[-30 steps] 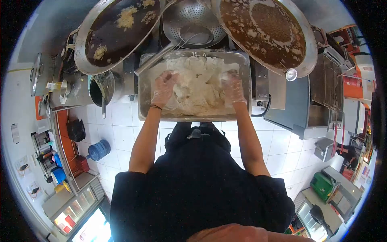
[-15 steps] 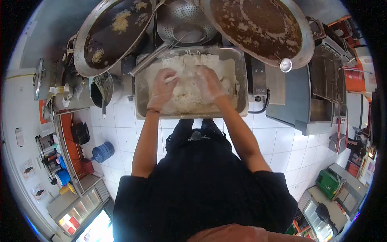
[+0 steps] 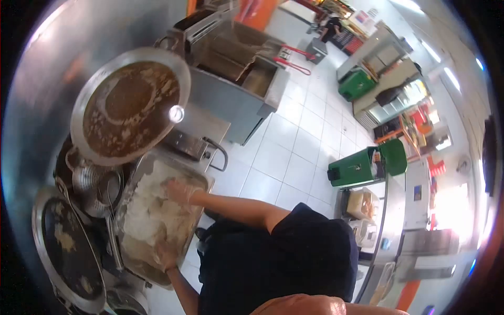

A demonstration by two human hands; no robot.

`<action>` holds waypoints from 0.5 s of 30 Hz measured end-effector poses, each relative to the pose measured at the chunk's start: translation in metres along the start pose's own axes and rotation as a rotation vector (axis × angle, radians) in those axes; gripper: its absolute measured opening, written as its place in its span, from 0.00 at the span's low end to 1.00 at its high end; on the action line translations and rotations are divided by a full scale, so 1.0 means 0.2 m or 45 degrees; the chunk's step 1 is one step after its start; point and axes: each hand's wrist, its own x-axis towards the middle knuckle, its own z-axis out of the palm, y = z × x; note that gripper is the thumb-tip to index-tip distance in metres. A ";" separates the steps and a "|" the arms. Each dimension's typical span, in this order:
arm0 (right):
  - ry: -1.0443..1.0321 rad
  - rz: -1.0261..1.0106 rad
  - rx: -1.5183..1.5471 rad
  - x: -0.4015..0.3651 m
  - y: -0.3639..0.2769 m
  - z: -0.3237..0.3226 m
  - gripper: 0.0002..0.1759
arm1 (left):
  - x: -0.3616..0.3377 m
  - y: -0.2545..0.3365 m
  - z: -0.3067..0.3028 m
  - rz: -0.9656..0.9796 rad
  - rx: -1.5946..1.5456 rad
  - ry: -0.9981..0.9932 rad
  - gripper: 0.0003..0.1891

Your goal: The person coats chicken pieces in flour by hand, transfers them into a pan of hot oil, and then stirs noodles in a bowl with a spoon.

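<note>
A rectangular metal tray (image 3: 206, 197) holds a bed of white flour (image 3: 152, 202), with uneven lumps on top. My right hand (image 3: 184, 192) is in the flour near the tray's right end, fingers stretched out and partly covered. Nearer the left end, my left hand (image 3: 167, 255) touches the flour with its fingers apart, somewhat blurred. Both hands look white with flour, and a thin clear glove seems to show at the right wrist. Neither hand visibly grips anything. What lies under the flour is hidden.
Beyond the tray stand a wide pan of brown oil (image 3: 131, 100), a second dark pan (image 3: 65, 247) and a perforated strainer (image 3: 89, 181) whose long handle runs along the tray. A steel fryer (image 3: 231, 100) and green bins (image 3: 352, 167) are to the right. Another person (image 3: 332, 27) is far off.
The camera view has swung to the right, so the tray now appears at lower left and tilted. My hands remain at the flour, lower and flatter on it than before.
</note>
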 end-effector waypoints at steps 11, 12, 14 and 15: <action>-0.199 0.193 0.403 -0.06 -0.07 -0.07 0.21 | 0.07 -0.04 -0.28 -0.136 -0.436 0.211 0.13; -0.231 0.160 0.484 -0.05 -0.06 -0.05 0.20 | 0.08 -0.02 -0.30 -0.016 -0.399 0.270 0.12; -0.163 0.105 0.283 -0.04 -0.10 -0.18 0.20 | 0.06 0.02 -0.36 0.028 -0.406 0.320 0.12; -0.122 0.084 0.178 -0.02 -0.11 -0.28 0.19 | 0.06 0.04 -0.39 0.060 -0.409 0.345 0.12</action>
